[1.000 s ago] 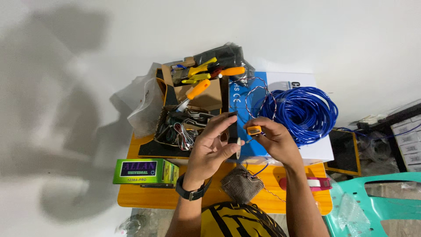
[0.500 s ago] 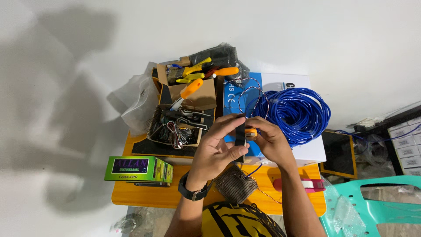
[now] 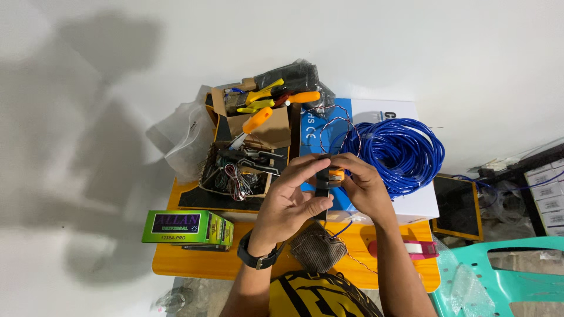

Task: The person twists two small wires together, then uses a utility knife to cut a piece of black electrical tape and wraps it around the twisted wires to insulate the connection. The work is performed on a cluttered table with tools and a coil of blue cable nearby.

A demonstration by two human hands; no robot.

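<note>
Both hands meet over the middle of the table. Left hand (image 3: 291, 196) pinches a small black tool (image 3: 322, 183) between thumb and fingers, upright, watch (image 3: 258, 258) on that wrist. Right hand (image 3: 361, 188) closes on the tool's orange part (image 3: 336, 174) from the other side — fingertips of the two hands touching or nearly so. What exactly the tool is, can't tell; too small and half covered.

Thin twisted wire (image 3: 335, 123), red-white, loops up from the hands over the blue box (image 3: 314, 132). Another strand runs down past the hands across the tabletop.

Just right of the hands: coil of blue cable (image 3: 405, 149) lying on the white part of the same box. Left of the hands: open cardboard box (image 3: 241, 170) full of loose wires and parts, with orange- and yellow-handled screwdrivers (image 3: 258, 120) stacked at its far end. Crumpled clear bag (image 3: 188, 138) beside that.

Near edge — green carton (image 3: 185, 227) at left, brown mesh pouch (image 3: 317, 252) right under the hands, red tape dispenser (image 3: 408, 248) at right. All on a yellow table (image 3: 194, 264). Teal plastic chair (image 3: 505, 276) off the right corner.
</note>
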